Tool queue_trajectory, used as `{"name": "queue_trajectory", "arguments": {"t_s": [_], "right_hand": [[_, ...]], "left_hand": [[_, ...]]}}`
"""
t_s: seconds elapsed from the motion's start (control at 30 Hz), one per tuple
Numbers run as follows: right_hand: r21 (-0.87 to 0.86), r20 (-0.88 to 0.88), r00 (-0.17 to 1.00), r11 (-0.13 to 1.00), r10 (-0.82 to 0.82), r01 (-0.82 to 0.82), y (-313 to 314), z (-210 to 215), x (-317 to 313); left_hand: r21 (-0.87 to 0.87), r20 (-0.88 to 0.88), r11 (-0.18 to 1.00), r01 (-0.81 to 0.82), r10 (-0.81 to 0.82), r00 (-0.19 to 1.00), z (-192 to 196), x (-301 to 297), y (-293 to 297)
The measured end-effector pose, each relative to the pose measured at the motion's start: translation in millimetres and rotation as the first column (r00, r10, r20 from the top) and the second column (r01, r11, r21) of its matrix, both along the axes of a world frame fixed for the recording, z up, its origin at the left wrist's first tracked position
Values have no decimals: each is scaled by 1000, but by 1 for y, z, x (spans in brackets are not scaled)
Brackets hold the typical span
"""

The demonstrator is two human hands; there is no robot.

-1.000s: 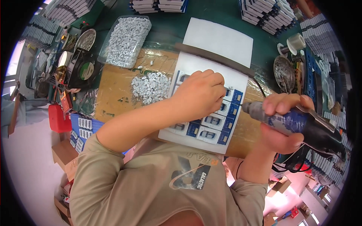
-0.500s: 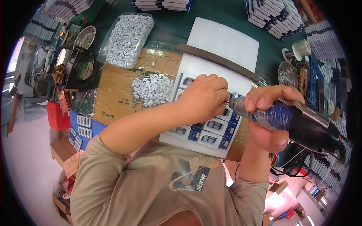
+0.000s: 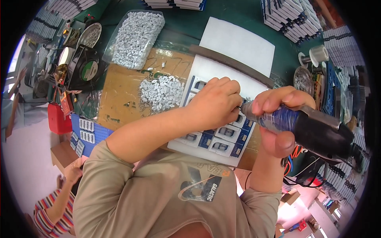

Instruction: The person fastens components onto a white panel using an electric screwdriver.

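My right hand (image 3: 279, 119) is wrapped round an electric screwdriver (image 3: 323, 133) with a black body and a blue, film-wrapped grip. The tool lies tilted, its nose pointing left at the fingertips of my left hand (image 3: 219, 102). The left fingers are pinched together over a blue and white panel of circuit boards (image 3: 222, 146); whatever they hold is hidden beneath them. White frames with dark cut-outs sit in rows on the panel. Under it is a white foam pad (image 3: 198, 154). The screwdriver's tip and its contact point are hard to make out.
A dark bar (image 3: 230, 63) crosses the white sheet (image 3: 240, 41) beyond the panel. Small white parts (image 3: 160, 93) lie heaped on brown cardboard (image 3: 119, 95), near a clear tub (image 3: 112, 45) of more. A black fan (image 3: 84, 69) stands left. Stacked boards (image 3: 291, 18) rise at the back.
The screwdriver and my right hand have shifted slightly left. My left hand stays almost in place. Another person's arm and striped sleeve have appeared at the lower left.
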State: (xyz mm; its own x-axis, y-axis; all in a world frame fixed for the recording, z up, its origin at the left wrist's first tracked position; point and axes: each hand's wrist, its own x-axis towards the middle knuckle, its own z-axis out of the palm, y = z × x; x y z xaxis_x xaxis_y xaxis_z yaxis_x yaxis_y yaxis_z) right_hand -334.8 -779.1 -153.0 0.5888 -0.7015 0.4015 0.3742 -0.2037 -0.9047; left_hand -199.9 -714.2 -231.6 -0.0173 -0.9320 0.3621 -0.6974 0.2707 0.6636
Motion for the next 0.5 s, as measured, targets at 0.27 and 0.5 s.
{"name": "queue_trajectory", "arguments": {"t_s": [0.27,0.5], "right_hand": [[6,8,999,999,-32,32,3,-6,7],[153,-10,977,965,-215,214,4,-10,11]], "left_hand": [[4,1,1000,7,-7,1000,0,1,0],[-5,13,1000,-13,13,1000,-2,2,0]]}}
